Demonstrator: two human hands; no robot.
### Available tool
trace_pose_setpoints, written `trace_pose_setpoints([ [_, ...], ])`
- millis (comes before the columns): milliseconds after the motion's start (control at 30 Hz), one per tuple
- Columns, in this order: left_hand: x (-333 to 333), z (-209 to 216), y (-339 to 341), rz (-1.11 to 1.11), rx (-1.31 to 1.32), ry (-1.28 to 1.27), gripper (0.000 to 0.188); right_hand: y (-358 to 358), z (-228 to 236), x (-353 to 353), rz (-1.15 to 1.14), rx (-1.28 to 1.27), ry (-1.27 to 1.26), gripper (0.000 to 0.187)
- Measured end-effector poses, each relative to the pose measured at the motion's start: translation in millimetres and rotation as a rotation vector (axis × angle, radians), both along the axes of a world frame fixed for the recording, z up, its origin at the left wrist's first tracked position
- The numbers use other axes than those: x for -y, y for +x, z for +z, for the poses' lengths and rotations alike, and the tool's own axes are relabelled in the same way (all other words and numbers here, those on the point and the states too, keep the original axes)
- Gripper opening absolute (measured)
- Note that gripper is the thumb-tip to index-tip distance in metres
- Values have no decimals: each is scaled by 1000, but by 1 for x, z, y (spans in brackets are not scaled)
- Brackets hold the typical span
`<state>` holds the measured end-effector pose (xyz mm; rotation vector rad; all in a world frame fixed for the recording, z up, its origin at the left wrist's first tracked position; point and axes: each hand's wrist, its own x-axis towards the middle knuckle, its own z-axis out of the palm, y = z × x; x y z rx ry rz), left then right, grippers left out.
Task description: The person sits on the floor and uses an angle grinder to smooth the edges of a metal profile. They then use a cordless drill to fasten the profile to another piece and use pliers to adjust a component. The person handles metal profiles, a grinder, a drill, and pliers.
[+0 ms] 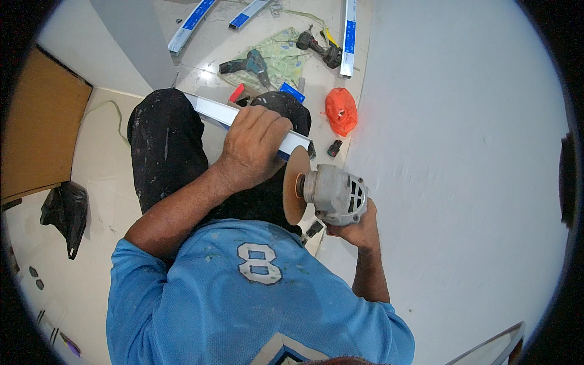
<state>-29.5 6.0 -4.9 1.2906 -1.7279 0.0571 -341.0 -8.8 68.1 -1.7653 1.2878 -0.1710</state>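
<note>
Now left hand [255, 143] clamping metal channel [210, 109] running upper-left to lower-right, right hand [359, 228] gripping grinder [331, 193].

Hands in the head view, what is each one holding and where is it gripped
The left hand grips a white metal strip near its cut end, over the knee. The right hand holds an angle grinder from below, by its body.
</note>
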Motion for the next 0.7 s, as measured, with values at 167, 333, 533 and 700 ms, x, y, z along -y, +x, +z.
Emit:
trace_pose_setpoints([
  [167, 0, 1, 0, 3, -3, 1, 66, 1, -3, 0, 0, 6, 2, 81],
  [333, 0, 1, 0, -2, -7, 5, 66, 1, -7, 0, -6, 40, -7, 81],
  [533, 0, 0, 0, -6, -6, 5, 66, 1, -8, -1, 18, 13, -49, 80],
  [700, -1, 0, 0, 3, -9, 12, 68, -12, -15, 4, 1, -82, -120, 73],
])
